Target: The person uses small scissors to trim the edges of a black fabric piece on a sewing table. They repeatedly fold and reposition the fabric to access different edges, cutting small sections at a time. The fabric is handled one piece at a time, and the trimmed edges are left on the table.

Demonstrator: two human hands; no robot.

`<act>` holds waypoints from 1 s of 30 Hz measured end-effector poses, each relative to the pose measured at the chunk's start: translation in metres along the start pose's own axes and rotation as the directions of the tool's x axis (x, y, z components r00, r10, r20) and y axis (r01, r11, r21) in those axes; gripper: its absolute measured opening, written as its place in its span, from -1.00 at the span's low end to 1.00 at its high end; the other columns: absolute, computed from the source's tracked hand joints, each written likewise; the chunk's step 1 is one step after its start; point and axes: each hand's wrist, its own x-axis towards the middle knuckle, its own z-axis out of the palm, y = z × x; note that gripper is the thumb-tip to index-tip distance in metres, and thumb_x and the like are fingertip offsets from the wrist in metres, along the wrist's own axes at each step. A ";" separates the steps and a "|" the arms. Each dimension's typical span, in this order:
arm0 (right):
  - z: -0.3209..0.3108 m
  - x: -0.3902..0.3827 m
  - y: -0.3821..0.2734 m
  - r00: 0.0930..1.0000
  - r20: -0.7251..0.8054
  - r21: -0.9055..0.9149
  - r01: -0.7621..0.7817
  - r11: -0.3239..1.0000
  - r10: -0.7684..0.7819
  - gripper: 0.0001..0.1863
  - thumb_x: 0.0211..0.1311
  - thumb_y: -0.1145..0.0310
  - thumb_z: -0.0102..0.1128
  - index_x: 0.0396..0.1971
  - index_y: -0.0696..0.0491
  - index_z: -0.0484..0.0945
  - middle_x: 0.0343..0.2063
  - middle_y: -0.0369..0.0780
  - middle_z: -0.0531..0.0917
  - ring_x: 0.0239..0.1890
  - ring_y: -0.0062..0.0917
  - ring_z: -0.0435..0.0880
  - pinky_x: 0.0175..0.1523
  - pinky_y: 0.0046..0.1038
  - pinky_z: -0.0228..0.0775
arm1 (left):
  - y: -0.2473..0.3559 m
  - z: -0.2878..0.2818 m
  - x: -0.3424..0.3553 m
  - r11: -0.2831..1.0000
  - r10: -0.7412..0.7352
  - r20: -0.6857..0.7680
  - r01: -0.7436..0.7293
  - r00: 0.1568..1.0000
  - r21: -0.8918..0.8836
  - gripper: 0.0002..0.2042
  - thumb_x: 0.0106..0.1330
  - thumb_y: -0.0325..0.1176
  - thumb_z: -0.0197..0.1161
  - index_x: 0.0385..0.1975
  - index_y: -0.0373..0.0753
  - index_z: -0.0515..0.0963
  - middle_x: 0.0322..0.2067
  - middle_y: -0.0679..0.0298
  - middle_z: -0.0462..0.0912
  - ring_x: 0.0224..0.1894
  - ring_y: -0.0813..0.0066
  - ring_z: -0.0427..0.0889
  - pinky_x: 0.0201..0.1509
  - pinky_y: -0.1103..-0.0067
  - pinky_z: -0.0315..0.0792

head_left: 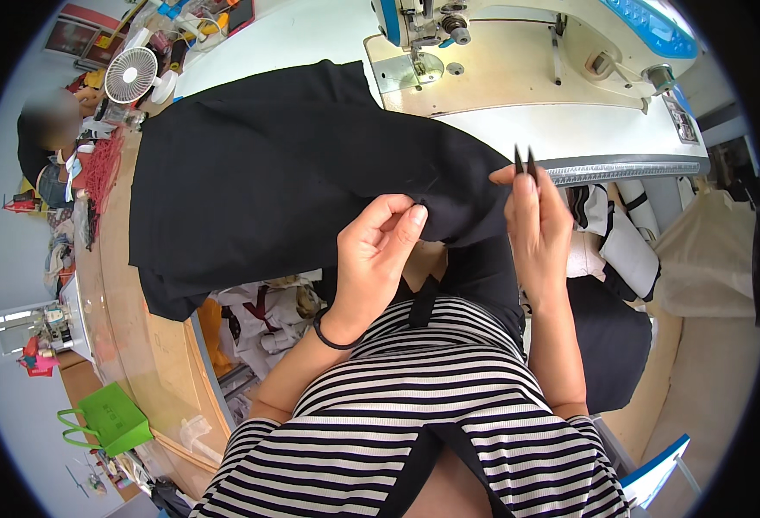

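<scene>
A large piece of black fabric (250, 173) lies over the front of the white sewing table and hangs over its edge. My left hand (378, 255) pinches the fabric between thumb and fingers near its lower right part. To its right, my right hand (537, 229) is closed on small dark thread snips (525, 158), their two pointed blades upward and apart, beside the fabric's right edge. Above, a white-and-blue sewing machine (617, 34) stands on its pale bed, its needle area behind the fabric.
A small white fan (130, 75) stands among clutter at the back left, with another person (47, 138) beyond. A wooden board (168, 380) runs down the left, holding a green bag (104, 419). A metal ruler (621, 169) edges the table; piled fabrics (596, 345) lie below it.
</scene>
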 end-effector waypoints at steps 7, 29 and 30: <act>0.017 -0.028 0.004 0.980 0.171 -0.018 0.109 0.994 -0.104 -0.68 0.14 0.43 0.18 -0.10 0.12 0.42 -0.72 -0.43 0.29 -0.66 -0.81 0.17 -0.53 -0.74 0.05 | 0.003 0.003 0.000 0.999 0.023 -0.033 -0.024 0.999 -0.021 -0.93 0.28 -0.49 0.12 -0.35 -0.38 0.46 -0.52 0.46 0.45 -0.48 0.85 0.34 -0.44 0.84 0.22; 0.013 -0.005 0.018 0.992 0.102 0.029 0.075 0.997 -0.077 -0.95 0.10 0.53 0.14 -0.42 0.15 0.50 -0.57 -0.40 0.38 -0.57 -0.79 0.28 -0.47 -0.70 0.14 | 0.004 -0.006 0.014 0.785 0.394 0.156 -0.419 0.906 0.457 -0.80 0.22 -0.50 0.14 -0.17 -0.36 0.48 -0.20 0.20 0.48 -0.18 0.54 0.48 -0.10 0.67 0.35; 0.008 -0.003 0.017 0.990 0.137 0.035 0.015 0.999 -0.019 -0.93 0.13 0.49 0.14 -0.47 0.15 0.46 -0.60 -0.42 0.33 -0.58 -0.80 0.21 -0.49 -0.69 0.08 | 0.009 -0.006 0.020 0.664 0.467 0.196 -0.488 0.862 0.567 -0.73 0.14 -0.49 0.21 -0.13 -0.32 0.49 -0.12 0.19 0.45 -0.09 0.45 0.44 -0.02 0.60 0.31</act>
